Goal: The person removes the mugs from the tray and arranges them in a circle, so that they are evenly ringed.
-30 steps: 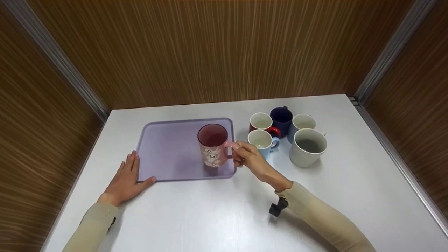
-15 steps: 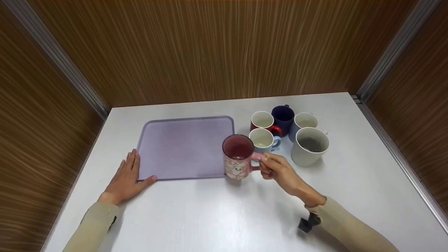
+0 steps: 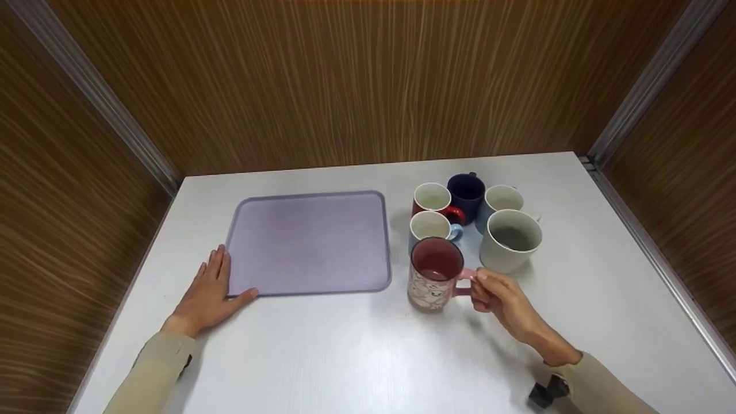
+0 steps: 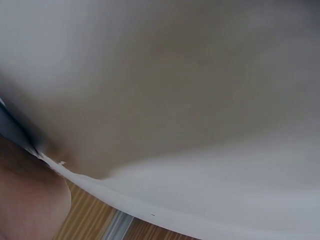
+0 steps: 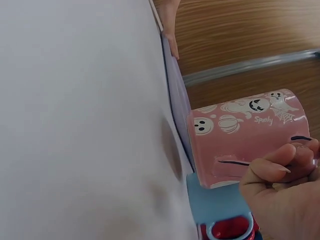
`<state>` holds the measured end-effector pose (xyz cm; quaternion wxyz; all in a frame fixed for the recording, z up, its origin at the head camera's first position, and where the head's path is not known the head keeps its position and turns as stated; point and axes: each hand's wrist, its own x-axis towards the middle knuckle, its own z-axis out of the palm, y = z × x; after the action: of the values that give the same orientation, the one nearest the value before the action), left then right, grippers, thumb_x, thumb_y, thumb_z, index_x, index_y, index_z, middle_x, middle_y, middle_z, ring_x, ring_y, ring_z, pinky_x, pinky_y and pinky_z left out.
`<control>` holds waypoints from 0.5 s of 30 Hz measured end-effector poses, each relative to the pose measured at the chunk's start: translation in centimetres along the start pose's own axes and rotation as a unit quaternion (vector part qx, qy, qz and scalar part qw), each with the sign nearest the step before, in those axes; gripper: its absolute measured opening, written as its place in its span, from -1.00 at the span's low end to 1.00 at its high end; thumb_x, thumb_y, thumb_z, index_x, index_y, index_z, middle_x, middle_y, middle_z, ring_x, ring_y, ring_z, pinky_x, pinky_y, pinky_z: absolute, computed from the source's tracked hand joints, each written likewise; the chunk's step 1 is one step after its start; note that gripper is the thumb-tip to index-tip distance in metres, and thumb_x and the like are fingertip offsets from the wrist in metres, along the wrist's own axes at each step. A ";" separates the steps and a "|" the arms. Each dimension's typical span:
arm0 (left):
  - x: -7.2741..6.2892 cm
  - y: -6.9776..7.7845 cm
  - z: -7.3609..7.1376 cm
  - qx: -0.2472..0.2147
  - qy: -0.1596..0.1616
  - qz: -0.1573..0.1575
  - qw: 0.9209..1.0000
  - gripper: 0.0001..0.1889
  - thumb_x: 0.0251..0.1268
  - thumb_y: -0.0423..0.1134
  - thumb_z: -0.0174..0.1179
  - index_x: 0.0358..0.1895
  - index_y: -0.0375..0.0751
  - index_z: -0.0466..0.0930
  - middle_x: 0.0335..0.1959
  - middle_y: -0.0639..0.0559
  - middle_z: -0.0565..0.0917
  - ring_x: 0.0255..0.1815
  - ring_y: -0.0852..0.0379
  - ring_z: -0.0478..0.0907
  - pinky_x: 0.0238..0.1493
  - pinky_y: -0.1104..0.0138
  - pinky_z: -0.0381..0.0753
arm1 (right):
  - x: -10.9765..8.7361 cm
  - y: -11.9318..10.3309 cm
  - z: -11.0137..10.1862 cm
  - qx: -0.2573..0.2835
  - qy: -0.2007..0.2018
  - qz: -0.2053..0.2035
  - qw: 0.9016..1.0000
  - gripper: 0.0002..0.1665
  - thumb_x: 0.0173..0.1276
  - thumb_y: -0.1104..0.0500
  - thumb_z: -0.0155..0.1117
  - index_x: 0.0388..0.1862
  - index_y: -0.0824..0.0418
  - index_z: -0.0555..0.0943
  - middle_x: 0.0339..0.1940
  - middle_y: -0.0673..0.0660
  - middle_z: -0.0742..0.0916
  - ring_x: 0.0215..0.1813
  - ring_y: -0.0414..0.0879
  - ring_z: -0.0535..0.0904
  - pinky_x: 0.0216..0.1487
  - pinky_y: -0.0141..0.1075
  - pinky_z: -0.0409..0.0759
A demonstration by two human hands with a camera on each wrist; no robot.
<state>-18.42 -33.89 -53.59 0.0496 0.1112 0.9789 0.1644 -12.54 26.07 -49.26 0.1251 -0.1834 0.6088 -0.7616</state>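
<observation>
My right hand (image 3: 512, 302) pinches the handle of a pink mug (image 3: 431, 290) with white ghost and pumpkin drawings and a dark-red inside. The mug is upright, just above the table, in front of a light-blue mug (image 3: 430, 227) whose front it partly hides. In the right wrist view, curled fingers and thumb grip the pink mug's handle, and a shadow lies on the table below its base. Flat at the near-left corner of a lilac tray (image 3: 310, 244), my left hand (image 3: 207, 296) touches the rim with spread fingers. The left wrist view mostly shows blurred white table.
Behind the pink mug cluster a red mug (image 3: 432, 198), a navy mug (image 3: 467, 195), a pale mug (image 3: 503, 198) and a large white mug (image 3: 501, 253). Wood-grain panels (image 3: 368, 86) enclose the white table (image 3: 322, 356) at the back and sides.
The pink mug has moved in my right hand from over the tray's right side, rightward and toward me, to in front of the light-blue mug. My left hand has stayed put.
</observation>
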 end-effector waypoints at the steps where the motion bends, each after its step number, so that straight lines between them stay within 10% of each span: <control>1: 0.0 0.0 0.0 0.000 0.001 0.001 1.000 0.25 0.45 0.46 0.12 0.70 -0.52 -0.24 0.78 -0.37 -0.28 0.79 -0.37 -0.33 0.75 -0.22 -0.20 | -0.1 0.0 -0.3 0.001 0.000 -0.002 1.000 -0.60 0.79 0.24 -0.28 -0.34 0.41 0.22 -0.45 0.20 0.22 -0.38 -0.06 0.23 -0.31 -0.10 0.03; 5: 0.1 0.1 -0.1 -0.004 0.004 0.001 1.000 0.25 0.45 0.45 0.14 0.70 -0.52 -0.23 0.78 -0.38 -0.27 0.79 -0.37 -0.33 0.74 -0.23 -0.20 | -0.7 0.1 -1.1 -0.003 0.022 0.001 1.000 -0.58 0.81 0.21 -0.25 -0.32 0.40 0.31 -0.46 0.21 0.19 -0.30 -0.22 0.45 -0.29 -0.09 0.04; 15: -0.2 0.2 0.0 -0.005 0.002 -0.001 1.000 0.26 0.43 0.48 0.13 0.70 -0.51 -0.23 0.78 -0.36 -0.27 0.79 -0.37 -0.32 0.74 -0.23 -0.19 | -2.1 0.4 -2.6 -0.025 0.107 0.012 0.994 -0.56 0.79 0.24 -0.20 -0.41 0.35 0.19 -0.48 0.22 0.18 -0.37 0.08 0.13 -0.29 -0.08 0.07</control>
<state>-18.21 -33.74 -53.45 0.0480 0.1096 0.9783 0.1694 -11.81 29.14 -50.44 0.0634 -0.0968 0.6396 -0.7600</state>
